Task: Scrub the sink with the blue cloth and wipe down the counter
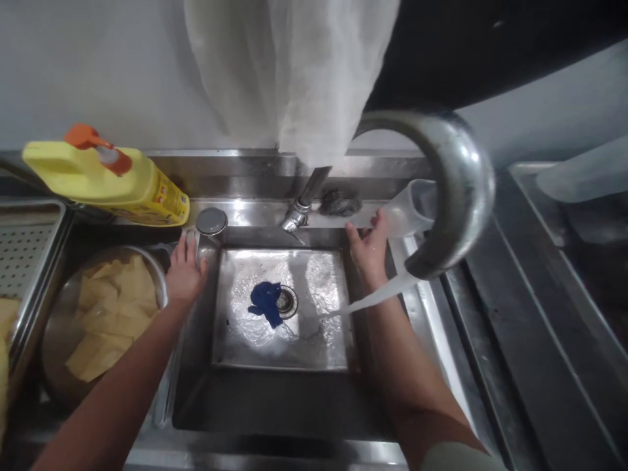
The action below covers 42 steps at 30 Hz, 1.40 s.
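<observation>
My right hand (369,252) grips a clear plastic jug (411,208) at the far right rim of the steel sink (196,366), fingers curled round its near side. The jug lies tipped over, its long axis running left to right, the mouth seeming to point right toward the curved tap spout (454,190), base toward my palm; I can't tell how much it holds. Water streams from the spout down and left into the basin, landing near the drain, where a blue cloth (265,303) lies. My left hand (185,271) rests open and flat on the left rim, holding nothing, just beside a bowl of yellow slices (110,314) and near a yellow detergent bottle (108,176). To rinse well, I judge I should keep the mouth under the flow and brace on the rim.
</observation>
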### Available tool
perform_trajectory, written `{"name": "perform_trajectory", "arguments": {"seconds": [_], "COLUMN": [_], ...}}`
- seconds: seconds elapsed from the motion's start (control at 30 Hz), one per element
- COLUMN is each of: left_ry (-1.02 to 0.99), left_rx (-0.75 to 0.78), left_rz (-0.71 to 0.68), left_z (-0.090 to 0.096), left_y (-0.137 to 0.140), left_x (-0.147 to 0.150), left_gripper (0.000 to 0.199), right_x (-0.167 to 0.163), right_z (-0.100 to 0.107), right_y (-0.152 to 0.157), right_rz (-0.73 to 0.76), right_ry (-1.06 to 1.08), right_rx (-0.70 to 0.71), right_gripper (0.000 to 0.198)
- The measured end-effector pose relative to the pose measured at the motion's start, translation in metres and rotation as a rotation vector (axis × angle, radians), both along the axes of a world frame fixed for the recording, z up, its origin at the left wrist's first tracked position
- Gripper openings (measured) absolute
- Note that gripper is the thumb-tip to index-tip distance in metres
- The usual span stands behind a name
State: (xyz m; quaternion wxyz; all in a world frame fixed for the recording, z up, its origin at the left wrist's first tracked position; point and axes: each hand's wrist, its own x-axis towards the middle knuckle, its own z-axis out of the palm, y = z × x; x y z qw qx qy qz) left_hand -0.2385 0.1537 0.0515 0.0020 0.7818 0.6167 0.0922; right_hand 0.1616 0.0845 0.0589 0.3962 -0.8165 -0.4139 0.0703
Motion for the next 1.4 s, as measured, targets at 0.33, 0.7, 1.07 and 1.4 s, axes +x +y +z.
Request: {"name": "perform_trajectory", "arguments": {"seconds": [0.33, 0.7, 1.07, 1.4], "left_ry": [0.011, -0.035, -0.034, -0.068], "left_rx": [-0.009, 0.002, -0.012, -0.012], "left_rz": [-0.009, -0.046, -0.036, -0.031], "left_z": [-0.002, -0.005, -0.002, -0.003], "left_y": [0.003, 0.006, 0.004, 0.003], "left_x": [-0.002, -0.002, 0.0, -0.001], "left_gripper": [0.06, 0.06, 0.06, 0.061], "right_x": [-0.19, -0.297, -0.24, -0.187], "right_z": [-0.195, -0.228, -0.251, -0.229], "right_y": [-0.099, -0.152, 0.024, -0.093], "right_rz": [0.784, 1.573, 0.896, 0.273], "right_ry": [-0.09, -0.164, -0.146, -0.06], "right_rx": [-0.425, -0.228, -0.416, -0.635], "right_gripper": [0.054, 0.059, 0.064, 0.062]}}
